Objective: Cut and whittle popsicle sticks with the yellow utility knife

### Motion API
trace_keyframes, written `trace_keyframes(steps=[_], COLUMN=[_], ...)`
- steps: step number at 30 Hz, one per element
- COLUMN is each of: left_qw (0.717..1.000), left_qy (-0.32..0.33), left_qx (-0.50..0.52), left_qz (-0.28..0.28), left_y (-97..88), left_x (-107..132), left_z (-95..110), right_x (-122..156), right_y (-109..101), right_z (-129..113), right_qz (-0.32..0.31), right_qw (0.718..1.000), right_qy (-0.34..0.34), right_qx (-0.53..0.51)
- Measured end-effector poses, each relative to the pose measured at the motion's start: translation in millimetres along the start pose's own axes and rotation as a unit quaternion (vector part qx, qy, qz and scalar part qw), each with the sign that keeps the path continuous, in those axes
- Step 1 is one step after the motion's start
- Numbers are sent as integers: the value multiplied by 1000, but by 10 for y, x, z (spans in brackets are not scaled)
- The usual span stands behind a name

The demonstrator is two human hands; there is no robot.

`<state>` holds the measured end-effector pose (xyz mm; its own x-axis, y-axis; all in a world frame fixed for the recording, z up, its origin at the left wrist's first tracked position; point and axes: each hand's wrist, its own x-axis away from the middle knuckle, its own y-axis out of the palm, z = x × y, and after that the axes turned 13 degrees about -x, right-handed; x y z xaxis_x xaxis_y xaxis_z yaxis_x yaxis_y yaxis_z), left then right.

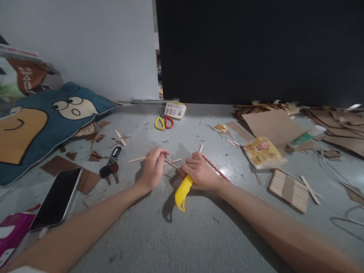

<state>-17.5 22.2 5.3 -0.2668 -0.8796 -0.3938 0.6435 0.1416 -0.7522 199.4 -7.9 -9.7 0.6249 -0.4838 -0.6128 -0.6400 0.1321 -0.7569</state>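
Observation:
My left hand [153, 167] is closed on one end of a thin wooden craft stick [171, 164], which runs across towards the right hand. My right hand [200, 172] wraps round a yellow utility knife [183, 191], its handle end pointing back towards me. The fingers hide the knife's blade. Beneath and beside the hands lie more craft sticks, one [137, 159] jutting out left of my left hand and another [201, 148] beyond my right fingers. A red patterned pencil-like rod [217, 168] rests along the right hand's far side.
Scissors [164, 122] and a small packet [175, 110] lie at the back. Keys [112, 167], a phone [58, 197] and a blue cushion [57, 121] are on the left. On the right are a yellow packet [263, 152], a glue stick [306, 136], bundled craft sticks [289, 189] and cardboard [273, 129].

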Motion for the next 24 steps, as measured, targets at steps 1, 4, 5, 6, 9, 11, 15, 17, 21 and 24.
trace_keyframes(steps=[1,4,5,6,9,11,15,17,21,24], left_qw=[1000,995,994,993,994,994,990,988,985,984], left_qy=[15,61,68,68,18,-35,-97,-105,-108,-113], left_qx=[14,-6,-13,-13,21,49,85,97,120,121], left_qz=[-20,-77,-89,-99,-108,-91,-55,-54,-58,-58], left_y=[-10,-6,2,12,40,55,84,98,119,124], left_x=[-1,7,9,10,-2,-19,-52,-59,-61,-63], left_z=[10,41,46,46,17,-17,-67,-74,-75,-74], right_x=[2,13,17,20,9,-20,-110,-153,-208,-225], right_y=[0,-6,-11,-20,-92,-203,-547,-705,-843,-842], right_z=[5,62,88,115,192,238,328,371,413,391], right_qz=[-5,-1,7,22,79,79,-71,-122,-220,-269], right_qw=[1000,999,999,998,982,950,863,839,805,798], right_qy=[2,30,42,59,171,296,479,510,546,539], right_qx=[1,-13,-19,-20,12,65,145,145,70,29])
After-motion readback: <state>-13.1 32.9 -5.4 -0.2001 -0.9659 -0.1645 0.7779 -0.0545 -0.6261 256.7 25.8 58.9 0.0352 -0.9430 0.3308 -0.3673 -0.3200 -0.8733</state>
